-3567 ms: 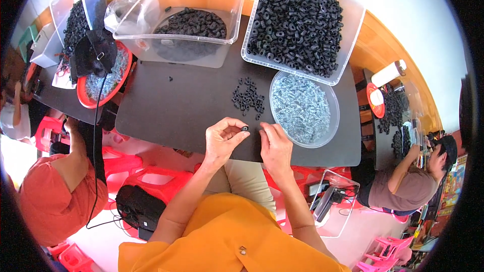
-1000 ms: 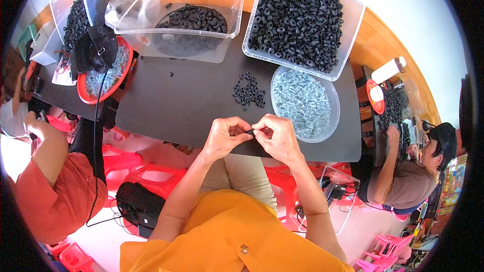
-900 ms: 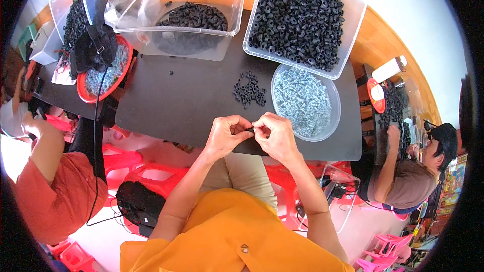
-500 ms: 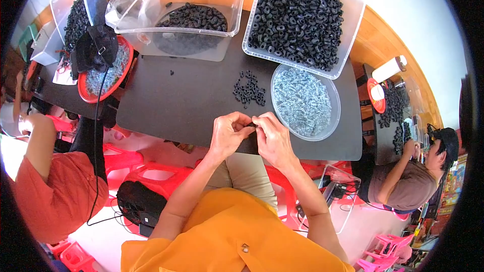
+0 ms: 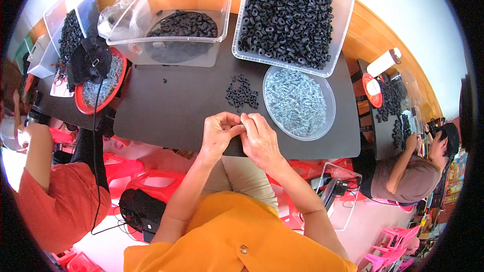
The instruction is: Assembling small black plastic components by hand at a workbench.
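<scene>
My left hand (image 5: pixel 219 135) and my right hand (image 5: pixel 260 139) meet fingertip to fingertip above the table's near edge. Both are closed in a pinch on a small black plastic part, which the fingers almost wholly hide. Just beyond them lies a loose pile of small black ring-like plastic parts (image 5: pixel 241 92) on the dark table (image 5: pixel 171 106). To the right of my hands stands a round clear tub (image 5: pixel 331 116) full of small silvery, spring-like coiled pieces (image 5: pixel 296 102).
A large clear bin (image 5: pixel 337 45) heaped with black parts stands at the back. Left of it is another clear bin (image 5: pixel 166 53) with black pieces and a plastic bag (image 5: pixel 121 20). Co-workers sit at the left (image 5: pixel 65 201) and right (image 5: pixel 403 171). A red tray (image 5: pixel 80 102) lies far left.
The whole view has shifted slightly, so the table and bins appear a little further left. My hands stay pinched together, and the black bit between them is now harder to see.
</scene>
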The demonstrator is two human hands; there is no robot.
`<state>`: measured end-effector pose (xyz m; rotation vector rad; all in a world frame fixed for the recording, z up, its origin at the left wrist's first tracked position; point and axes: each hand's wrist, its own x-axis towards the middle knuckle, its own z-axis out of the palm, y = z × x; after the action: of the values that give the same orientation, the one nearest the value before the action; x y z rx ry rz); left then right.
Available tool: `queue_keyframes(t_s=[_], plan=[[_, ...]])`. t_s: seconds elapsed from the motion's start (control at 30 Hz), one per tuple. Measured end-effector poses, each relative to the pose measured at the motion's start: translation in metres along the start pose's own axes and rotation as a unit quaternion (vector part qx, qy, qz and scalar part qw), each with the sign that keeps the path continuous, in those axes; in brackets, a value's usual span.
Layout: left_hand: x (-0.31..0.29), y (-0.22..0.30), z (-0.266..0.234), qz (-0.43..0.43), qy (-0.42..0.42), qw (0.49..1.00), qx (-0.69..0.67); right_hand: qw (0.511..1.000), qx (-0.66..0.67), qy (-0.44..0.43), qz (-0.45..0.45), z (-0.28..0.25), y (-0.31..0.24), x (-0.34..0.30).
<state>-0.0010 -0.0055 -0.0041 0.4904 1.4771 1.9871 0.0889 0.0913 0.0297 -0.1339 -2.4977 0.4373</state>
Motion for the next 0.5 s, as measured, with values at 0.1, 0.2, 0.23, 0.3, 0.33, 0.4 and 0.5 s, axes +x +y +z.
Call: queue_keyframes(t_s=[0.1,0.2,0.23,0.3,0.33,0.4,0.5], plan=[[-0.0016,0.0019,-0.0009,-0.01,-0.007,0.999,-0.032,1.0,-0.009,-0.006,-0.008,-0.0008,-0.0017,0.0006],[-0.0018,0.002,-0.0024,-0.015,-0.011,0.998,-0.056,1.0,-0.019,-0.014,-0.014,-0.0017,-0.0031,0.0027],[-0.0013,0.0025,-0.0031,-0.014,-0.011,0.998,-0.056,1.0,-0.019,-0.014,-0.014,-0.0013,-0.0027,0.0031],[-0.0009,0.0032,-0.0044,-0.016,-0.015,0.998,-0.065,0.999,-0.027,-0.021,-0.04,-0.0001,-0.0013,0.0026],[-0.0008,0.0036,-0.0043,-0.015,-0.014,0.998,-0.065,0.999,-0.027,-0.021,-0.041,0.0006,-0.0006,0.0024],[-0.0013,0.0041,-0.0035,-0.022,-0.007,0.996,-0.083,0.998,-0.038,-0.015,-0.047,0.0017,0.0005,0.0013],[-0.0002,0.0012,-0.0034,0.016,-0.011,0.997,-0.081,0.997,-0.032,0.018,-0.064,0.0015,0.0026,0.0037]])
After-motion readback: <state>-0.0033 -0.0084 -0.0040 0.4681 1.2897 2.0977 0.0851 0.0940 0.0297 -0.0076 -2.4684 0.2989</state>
